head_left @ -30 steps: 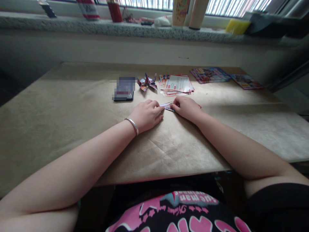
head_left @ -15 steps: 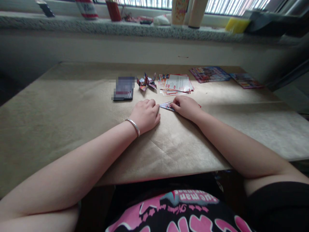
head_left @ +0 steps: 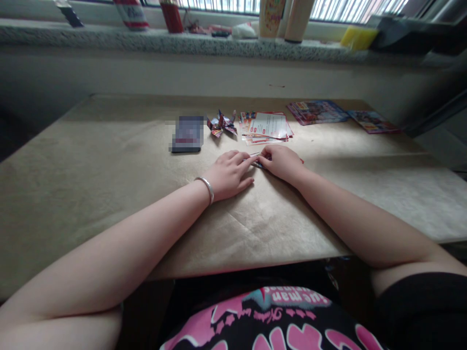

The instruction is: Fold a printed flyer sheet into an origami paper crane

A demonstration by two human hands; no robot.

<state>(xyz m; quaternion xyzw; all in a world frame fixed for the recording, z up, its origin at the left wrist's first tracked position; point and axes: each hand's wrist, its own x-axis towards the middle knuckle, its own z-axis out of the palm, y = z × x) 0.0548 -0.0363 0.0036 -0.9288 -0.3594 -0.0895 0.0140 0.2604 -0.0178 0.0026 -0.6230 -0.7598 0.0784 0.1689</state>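
Note:
A small folded printed paper [head_left: 259,165] lies flat on the table, mostly covered by both hands. My right hand [head_left: 281,161] rests over its right part, thumb and fingertips pinched together on it. My left hand [head_left: 230,176], a silver bangle at its wrist, lies palm down on the left side. Its fingers are stretched out and apart, with the index fingertip touching the paper close to the right thumb. Just beyond the hands sit folded paper cranes [head_left: 222,124] in patterned paper and a stack of printed sheets [head_left: 270,125].
A dark phone-like device [head_left: 188,133], partly pixelated, lies left of the cranes. Colourful printed sheets [head_left: 317,112] and another small pile [head_left: 374,121] are at the far right. Cups, a yellow item [head_left: 359,38] and other things line the stone windowsill [head_left: 204,44] behind the table.
My left hand has slid right and its fingers have straightened, the index finger now over the paper's left tip. My right hand stays in place.

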